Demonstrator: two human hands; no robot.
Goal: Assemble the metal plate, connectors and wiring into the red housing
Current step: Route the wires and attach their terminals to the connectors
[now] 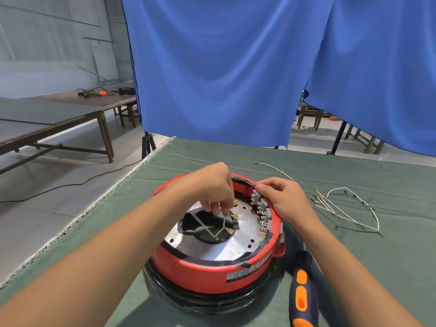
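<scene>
The round red housing (pixel 212 272) sits upside down on the green cloth in front of me. A silver metal plate (pixel 245 234) lies inside it, with a round opening at its middle. White wires (pixel 207 228) with brass terminals cross that opening. My left hand (pixel 212 185) reaches over the plate and pinches one white wire near a brass terminal. My right hand (pixel 285 199) rests on the housing's far right rim, fingertips on a grey connector block (pixel 258 197). A row of brass-tabbed connectors (pixel 263 220) runs along the inner right wall.
Loose white wires (pixel 349 208) with terminals lie on the cloth to the right, one more wire (pixel 273 168) farther back. A screwdriver with an orange and dark blue handle (pixel 303 293) lies at the housing's right. A blue curtain (pixel 236 67) hangs behind the table. The table's left edge (pixel 94 208) is close.
</scene>
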